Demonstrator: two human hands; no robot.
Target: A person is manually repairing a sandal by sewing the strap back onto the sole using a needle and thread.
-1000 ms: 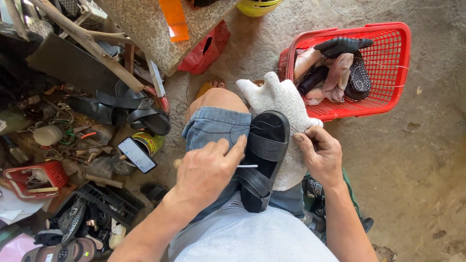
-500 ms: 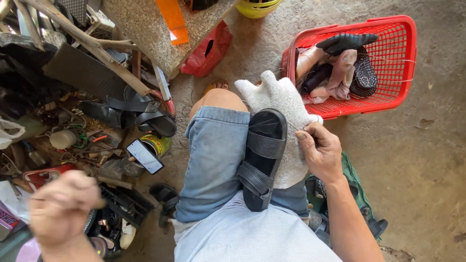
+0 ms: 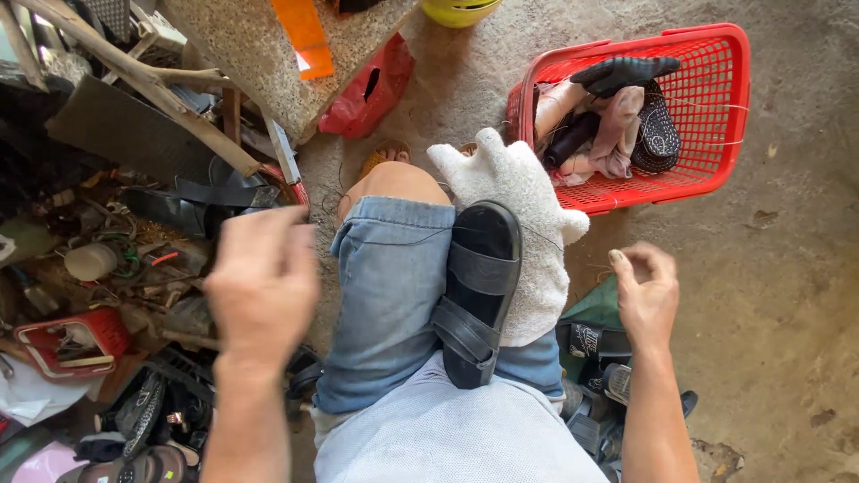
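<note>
I see the black sandal (image 3: 476,295) lying lengthwise on the lap, toe away; left hand (image 3: 262,284) loosely open, right hand (image 3: 646,293) pinching a thin thread.

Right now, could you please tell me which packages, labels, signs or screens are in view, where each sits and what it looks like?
Small printed label: on the dark green and black bag below the right hand; pale patch with dark marks.
Orange rectangular sticker or sheet: lying on the speckled stone slab, top left of centre.
Red plastic bag: on the ground beside that slab, crumpled, glossy.
No screen shows.
</note>
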